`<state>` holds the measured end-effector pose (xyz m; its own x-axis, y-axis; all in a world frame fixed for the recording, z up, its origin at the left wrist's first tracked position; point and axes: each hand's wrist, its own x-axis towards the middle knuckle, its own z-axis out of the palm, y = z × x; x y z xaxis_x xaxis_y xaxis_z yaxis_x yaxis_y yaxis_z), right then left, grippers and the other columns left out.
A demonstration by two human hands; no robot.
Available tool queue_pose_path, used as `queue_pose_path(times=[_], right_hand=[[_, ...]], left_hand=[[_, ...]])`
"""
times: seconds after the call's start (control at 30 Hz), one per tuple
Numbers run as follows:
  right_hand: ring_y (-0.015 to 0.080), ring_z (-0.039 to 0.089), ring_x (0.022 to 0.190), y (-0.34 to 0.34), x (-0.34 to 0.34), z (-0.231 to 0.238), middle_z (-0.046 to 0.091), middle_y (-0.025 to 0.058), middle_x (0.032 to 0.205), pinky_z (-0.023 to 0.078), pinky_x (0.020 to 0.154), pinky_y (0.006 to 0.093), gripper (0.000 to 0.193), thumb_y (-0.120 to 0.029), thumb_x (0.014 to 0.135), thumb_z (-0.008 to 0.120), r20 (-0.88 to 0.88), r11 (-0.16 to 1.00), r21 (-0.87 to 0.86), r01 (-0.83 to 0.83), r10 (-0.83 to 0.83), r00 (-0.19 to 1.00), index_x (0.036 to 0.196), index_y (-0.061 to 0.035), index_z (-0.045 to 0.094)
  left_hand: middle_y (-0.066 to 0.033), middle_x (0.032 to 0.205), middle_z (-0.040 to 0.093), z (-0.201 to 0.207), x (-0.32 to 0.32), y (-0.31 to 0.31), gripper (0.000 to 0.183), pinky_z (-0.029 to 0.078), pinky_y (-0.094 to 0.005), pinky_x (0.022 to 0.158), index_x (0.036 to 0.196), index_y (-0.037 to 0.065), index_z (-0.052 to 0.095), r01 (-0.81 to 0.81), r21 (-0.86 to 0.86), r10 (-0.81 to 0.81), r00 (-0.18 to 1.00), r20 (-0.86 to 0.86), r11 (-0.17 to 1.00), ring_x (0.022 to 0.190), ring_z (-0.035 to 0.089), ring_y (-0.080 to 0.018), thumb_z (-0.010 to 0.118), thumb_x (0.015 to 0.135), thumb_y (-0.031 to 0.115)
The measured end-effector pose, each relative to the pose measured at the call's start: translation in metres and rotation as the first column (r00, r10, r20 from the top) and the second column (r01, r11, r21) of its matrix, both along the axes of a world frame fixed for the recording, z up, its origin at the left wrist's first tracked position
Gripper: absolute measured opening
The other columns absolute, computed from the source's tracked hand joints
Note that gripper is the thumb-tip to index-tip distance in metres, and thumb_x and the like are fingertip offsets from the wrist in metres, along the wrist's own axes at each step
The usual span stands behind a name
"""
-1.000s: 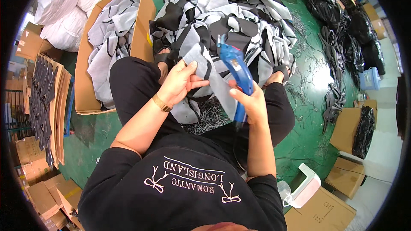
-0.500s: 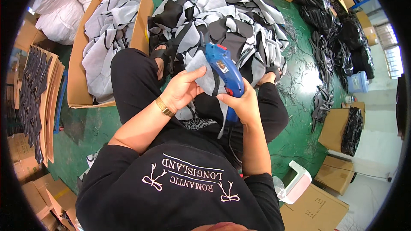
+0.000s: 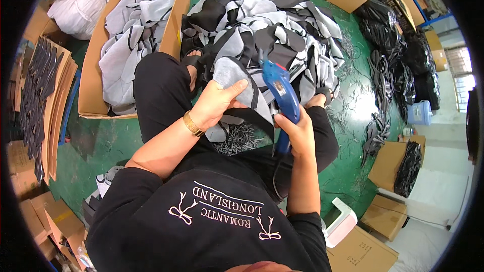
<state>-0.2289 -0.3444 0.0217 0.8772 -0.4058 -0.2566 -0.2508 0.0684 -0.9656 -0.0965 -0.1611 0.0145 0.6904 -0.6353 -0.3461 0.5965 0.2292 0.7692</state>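
My left hand [image 3: 214,103] pinches a grey fabric piece with black edging [image 3: 233,74] between thumb and fingers. My right hand [image 3: 301,133] is wrapped round blue electric scissors [image 3: 282,90] with a red button near the head. Their metal tip points away from me, just right of the fabric piece and apart from it. A dark cord trails from the handle toward my lap. Beyond both hands lies a large heap of grey and black fabric pieces [image 3: 277,35]. Thin trimmings [image 3: 237,140] gather on the floor between my legs.
A cardboard box [image 3: 174,22] full of grey fabric stands at the left, beside white sacks [image 3: 78,12]. Black plastic bags [image 3: 375,22] line the right side. A white and pink appliance [image 3: 341,224] sits near my right elbow. Dark cut strips [image 3: 43,80] hang over cardboard at far left.
The electric scissors have moved right, away from the fabric piece. My left hand still holds the piece, which now hangs turned with its black edging showing.
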Motion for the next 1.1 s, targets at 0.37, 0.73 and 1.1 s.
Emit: queue_pose_path(times=[0.37, 0.73, 1.1], right_hand=[[0.01, 0.055, 0.058, 0.025, -0.059, 0.013, 0.056, 0.0025, 0.076, 0.047, 0.054, 0.0249, 0.032, -0.005, 0.075, 0.07, -0.164, 0.999, 0.054, 0.005, 0.003, 0.986, 0.103, 0.0022, 0.055], [0.0095, 0.054, 0.057, 0.025, -0.056, 0.011, 0.056, 0.0021, 0.073, 0.045, 0.052, 0.0244, 0.028, -0.006, 0.075, 0.069, -0.151, 0.999, 0.043, 0.005, 0.002, 0.989, 0.099, 0.0021, 0.055], [0.0094, 0.054, 0.056, 0.018, -0.054, 0.021, 0.056, 0.0027, 0.075, 0.045, 0.051, 0.0245, 0.031, -0.004, 0.075, 0.068, -0.145, 1.0, 0.024, -0.012, 0.015, 0.989, 0.102, 0.0029, 0.055]], left_hand=[[-0.0082, 0.099, 0.064, 0.005, 0.007, -0.005, 0.025, 0.054, -0.0329, 0.081, 0.107, -0.001, 0.058, -0.163, -0.138, 0.16, 0.987, -0.031, 0.977, 0.089, 0.064, -0.0172, 0.065, 0.083, 0.002], [-0.0096, 0.098, 0.065, 0.015, 0.002, -0.006, 0.021, 0.055, -0.0326, 0.081, 0.103, -0.004, 0.061, -0.16, -0.107, 0.165, 0.986, 0.035, 0.981, 0.089, 0.065, -0.0193, 0.065, 0.082, 0.0], [-0.0053, 0.095, 0.064, 0.014, 0.002, 0.0, 0.025, 0.053, -0.0286, 0.077, 0.103, 0.001, 0.06, -0.074, -0.024, 0.078, 0.973, 0.217, 0.997, 0.084, 0.063, -0.0138, 0.069, 0.079, 0.001]])
